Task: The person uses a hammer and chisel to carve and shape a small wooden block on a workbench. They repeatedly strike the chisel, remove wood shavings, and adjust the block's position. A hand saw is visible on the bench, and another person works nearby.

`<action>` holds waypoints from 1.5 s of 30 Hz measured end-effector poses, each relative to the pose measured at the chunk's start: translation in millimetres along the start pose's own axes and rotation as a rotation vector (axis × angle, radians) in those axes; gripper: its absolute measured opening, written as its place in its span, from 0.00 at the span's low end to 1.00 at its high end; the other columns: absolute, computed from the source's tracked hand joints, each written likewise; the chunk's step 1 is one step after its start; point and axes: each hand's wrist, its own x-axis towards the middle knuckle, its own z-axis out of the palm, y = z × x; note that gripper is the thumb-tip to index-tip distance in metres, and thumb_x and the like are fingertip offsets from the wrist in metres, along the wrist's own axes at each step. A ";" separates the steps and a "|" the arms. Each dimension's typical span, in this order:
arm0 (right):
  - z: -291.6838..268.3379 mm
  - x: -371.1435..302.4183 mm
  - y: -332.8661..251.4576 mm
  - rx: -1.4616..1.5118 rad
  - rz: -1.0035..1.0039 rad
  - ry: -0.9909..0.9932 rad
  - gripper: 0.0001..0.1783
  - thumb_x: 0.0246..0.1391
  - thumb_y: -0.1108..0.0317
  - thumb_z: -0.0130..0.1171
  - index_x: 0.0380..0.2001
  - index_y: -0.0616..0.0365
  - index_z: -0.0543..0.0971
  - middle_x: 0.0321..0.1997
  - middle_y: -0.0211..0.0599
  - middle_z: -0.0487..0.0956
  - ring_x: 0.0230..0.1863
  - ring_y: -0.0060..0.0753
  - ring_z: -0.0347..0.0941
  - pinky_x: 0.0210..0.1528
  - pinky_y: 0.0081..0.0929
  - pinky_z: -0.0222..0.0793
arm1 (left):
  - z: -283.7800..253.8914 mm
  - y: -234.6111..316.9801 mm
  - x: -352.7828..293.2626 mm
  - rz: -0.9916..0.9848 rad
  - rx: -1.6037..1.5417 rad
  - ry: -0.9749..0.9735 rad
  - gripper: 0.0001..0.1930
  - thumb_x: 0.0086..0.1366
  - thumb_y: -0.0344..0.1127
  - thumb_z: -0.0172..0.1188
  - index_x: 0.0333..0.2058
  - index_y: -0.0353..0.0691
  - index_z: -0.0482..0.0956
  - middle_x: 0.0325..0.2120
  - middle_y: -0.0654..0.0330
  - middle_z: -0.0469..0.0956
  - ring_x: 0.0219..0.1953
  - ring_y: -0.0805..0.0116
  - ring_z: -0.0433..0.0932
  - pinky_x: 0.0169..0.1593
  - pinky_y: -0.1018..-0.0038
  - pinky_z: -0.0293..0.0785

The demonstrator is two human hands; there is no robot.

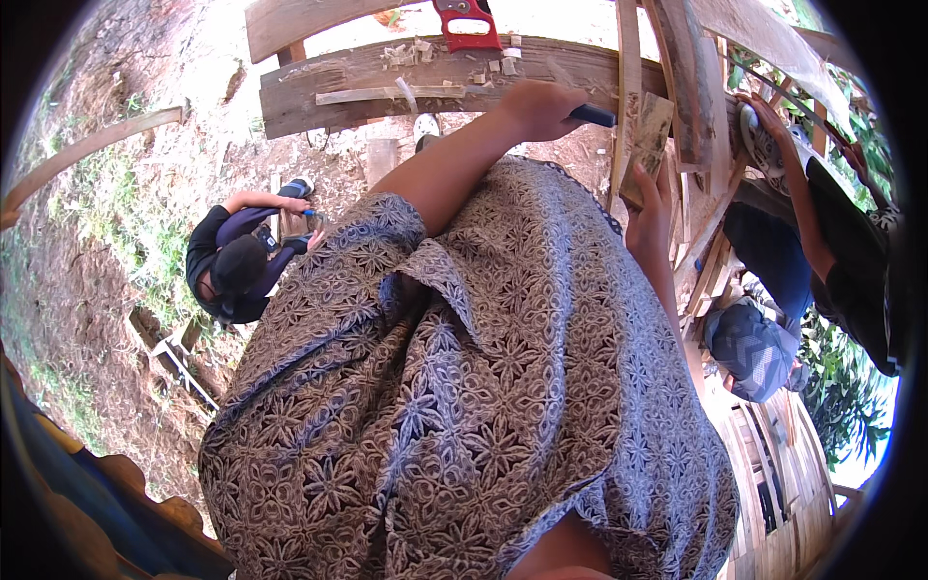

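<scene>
Patterned shirt (464, 367) fronts a plank bench (329, 75) over earth (97, 280) — left grip (539, 108) clasping a dark handle (593, 115), right grip (652, 205) a wood block (649, 137).

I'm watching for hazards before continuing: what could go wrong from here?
The dark object in the left hand might slip toward the right hand, which grips the wood block close by.
The red-handled saw, lying by loose offcuts on the plank, could get knocked.

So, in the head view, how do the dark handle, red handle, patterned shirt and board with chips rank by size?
Largest first:
Patterned shirt, near the camera
Board with chips
Red handle
Dark handle, in the left hand
</scene>
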 end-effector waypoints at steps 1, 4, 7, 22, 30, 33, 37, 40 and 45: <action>-1.0 -0.2 0.4 0.002 -0.008 0.003 0.50 0.64 0.66 0.62 0.79 0.66 0.46 0.72 0.53 0.67 0.68 0.37 0.70 0.69 0.31 0.64 | 1.1 -3.5 -1.6 0.016 -0.021 0.006 0.14 0.69 0.49 0.63 0.44 0.48 0.79 0.31 0.54 0.85 0.35 0.47 0.86 0.38 0.52 0.81; -6.3 0.5 -1.1 -0.004 -0.009 0.021 0.49 0.64 0.66 0.62 0.79 0.65 0.46 0.72 0.52 0.67 0.67 0.36 0.70 0.68 0.31 0.66 | 1.8 -12.1 -4.7 0.008 -0.022 0.002 0.14 0.69 0.48 0.63 0.44 0.47 0.78 0.30 0.54 0.85 0.35 0.47 0.86 0.37 0.52 0.81; -12.1 2.7 -5.4 0.002 -0.004 0.031 0.49 0.64 0.66 0.61 0.79 0.64 0.47 0.72 0.50 0.67 0.66 0.35 0.71 0.68 0.31 0.66 | -0.2 -14.8 -5.5 -0.001 0.022 -0.025 0.14 0.69 0.48 0.63 0.43 0.46 0.76 0.30 0.53 0.85 0.35 0.47 0.86 0.37 0.52 0.81; -3.9 24.6 14.8 0.072 -0.108 0.059 0.41 0.64 0.63 0.62 0.75 0.59 0.58 0.65 0.42 0.72 0.62 0.35 0.71 0.62 0.34 0.67 | -16.3 -61.2 -34.5 -0.165 0.136 -0.021 0.14 0.70 0.50 0.61 0.43 0.47 0.79 0.33 0.53 0.85 0.38 0.49 0.85 0.41 0.53 0.80; -21.7 27.8 0.5 0.124 -0.086 0.172 0.28 0.66 0.64 0.60 0.67 0.50 0.70 0.57 0.32 0.77 0.56 0.29 0.74 0.55 0.33 0.68 | -17.0 -15.5 -25.4 -0.016 0.044 -0.024 0.13 0.67 0.51 0.63 0.40 0.49 0.79 0.30 0.56 0.85 0.33 0.51 0.86 0.36 0.53 0.81; -17.9 18.7 2.1 0.103 -0.039 0.104 0.31 0.66 0.66 0.58 0.71 0.52 0.65 0.62 0.36 0.75 0.60 0.31 0.72 0.60 0.33 0.67 | -10.2 -0.8 -17.2 0.037 -0.008 0.049 0.14 0.65 0.52 0.65 0.38 0.49 0.79 0.27 0.56 0.84 0.31 0.50 0.86 0.34 0.53 0.81; -15.2 6.2 -0.7 0.072 -0.041 0.057 0.37 0.66 0.68 0.57 0.75 0.57 0.60 0.66 0.40 0.73 0.64 0.34 0.71 0.65 0.33 0.66 | -8.5 -9.9 -12.9 0.032 0.009 0.086 0.13 0.65 0.50 0.66 0.37 0.48 0.80 0.27 0.57 0.84 0.31 0.51 0.86 0.34 0.55 0.80; -17.7 -3.7 -10.2 0.055 -0.053 0.064 0.32 0.65 0.66 0.60 0.71 0.51 0.66 0.61 0.34 0.76 0.60 0.32 0.73 0.61 0.36 0.67 | -10.0 -17.9 -9.1 0.002 -0.001 0.141 0.13 0.64 0.49 0.67 0.37 0.47 0.80 0.28 0.56 0.85 0.31 0.52 0.86 0.34 0.55 0.80; -32.9 -14.2 -32.1 0.093 -0.094 0.077 0.32 0.65 0.69 0.60 0.70 0.53 0.66 0.63 0.36 0.75 0.61 0.34 0.73 0.61 0.39 0.69 | -12.0 -16.6 -7.5 -0.015 -0.062 0.212 0.15 0.64 0.49 0.68 0.39 0.46 0.78 0.29 0.56 0.85 0.33 0.51 0.86 0.35 0.55 0.81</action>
